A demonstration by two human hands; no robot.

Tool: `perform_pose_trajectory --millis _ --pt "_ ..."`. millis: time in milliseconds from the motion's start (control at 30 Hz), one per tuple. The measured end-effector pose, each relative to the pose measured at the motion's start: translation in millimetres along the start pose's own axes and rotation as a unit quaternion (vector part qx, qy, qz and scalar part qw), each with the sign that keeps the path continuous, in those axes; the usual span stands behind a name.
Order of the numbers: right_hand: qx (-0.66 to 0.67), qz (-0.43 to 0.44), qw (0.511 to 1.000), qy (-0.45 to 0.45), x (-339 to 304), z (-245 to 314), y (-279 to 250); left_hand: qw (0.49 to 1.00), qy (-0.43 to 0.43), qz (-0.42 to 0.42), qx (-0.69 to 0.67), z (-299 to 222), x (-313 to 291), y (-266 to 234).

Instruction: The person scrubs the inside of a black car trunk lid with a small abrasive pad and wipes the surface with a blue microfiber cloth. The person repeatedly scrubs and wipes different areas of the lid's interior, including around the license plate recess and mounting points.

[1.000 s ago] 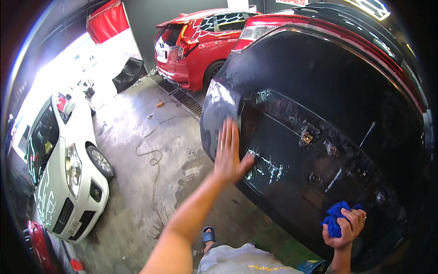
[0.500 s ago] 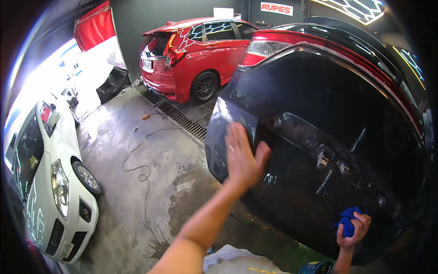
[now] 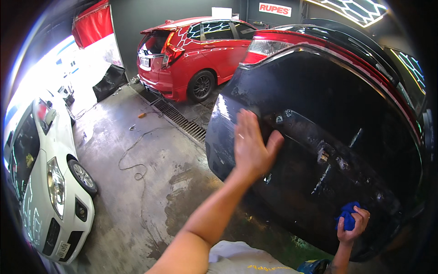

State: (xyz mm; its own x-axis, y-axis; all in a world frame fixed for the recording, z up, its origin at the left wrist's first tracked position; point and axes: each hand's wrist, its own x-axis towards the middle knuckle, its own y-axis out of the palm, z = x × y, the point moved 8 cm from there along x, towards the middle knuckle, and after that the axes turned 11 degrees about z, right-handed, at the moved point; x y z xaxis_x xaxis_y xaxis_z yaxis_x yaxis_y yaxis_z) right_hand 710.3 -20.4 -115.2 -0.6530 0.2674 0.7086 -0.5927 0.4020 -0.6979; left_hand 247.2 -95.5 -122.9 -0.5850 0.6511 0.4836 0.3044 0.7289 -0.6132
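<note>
A large dark car panel point(image 3: 356, 100), matt black with scuffed and shiny patches, fills the right side of the view. Flat over its left part lies my left hand point(image 3: 253, 146), fingers stretched out, thumb apart and nothing held; whether the palm touches the surface I cannot tell. A crumpled blue cloth point(image 3: 349, 217) is gripped in my right hand point(image 3: 356, 228), at the panel's lower right. Between the hands, the panel has a recessed strip with a rough opening point(image 3: 324, 155) and light streaks near it.
Beyond the panel's top edge is a clear tail light point(image 3: 269, 47) with red bodywork. A red hatchback point(image 3: 205, 50) stands behind a floor drain grate point(image 3: 178, 119). A white car point(image 3: 54, 178) is parked at left. A thin cable point(image 3: 132, 150) snakes across the stained concrete floor point(image 3: 114, 214).
My left hand has slid right and slightly up over the panel. The right hand, with the blue cloth, has moved slightly up. The view has shifted a little.
</note>
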Motion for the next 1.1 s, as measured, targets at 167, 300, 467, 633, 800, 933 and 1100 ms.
perform_pose_trajectory --millis 167,300,467,633,800,933,1100 --pt "0.015 -0.039 0.999 -0.026 11 4 8 0.99 -0.132 -0.039 -0.015 85 91 -52" --pt "0.01 -0.034 0.999 -0.013 2 0 2 0.998 0.058 -0.011 0.038 -25 -31 16" --pt "0.01 -0.03 0.999 -0.016 2 1 -1 0.999 0.047 -0.002 -0.01 12 14 -10" --pt "0.025 -0.034 0.999 -0.031 6 3 6 1.0 0.001 -0.03 0.007 92 19 -20" --pt "0.013 -0.024 0.999 -0.025 1 0 5 0.996 0.09 -0.016 0.019 62 -179 51" --pt "0.017 -0.017 0.999 -0.033 3 -4 7 0.999 -0.001 -0.045 0.023 120 -83 7" --pt "0.006 -0.018 0.999 -0.043 0 -7 12 0.991 -0.104 -0.084 -0.009 123 -86 28"
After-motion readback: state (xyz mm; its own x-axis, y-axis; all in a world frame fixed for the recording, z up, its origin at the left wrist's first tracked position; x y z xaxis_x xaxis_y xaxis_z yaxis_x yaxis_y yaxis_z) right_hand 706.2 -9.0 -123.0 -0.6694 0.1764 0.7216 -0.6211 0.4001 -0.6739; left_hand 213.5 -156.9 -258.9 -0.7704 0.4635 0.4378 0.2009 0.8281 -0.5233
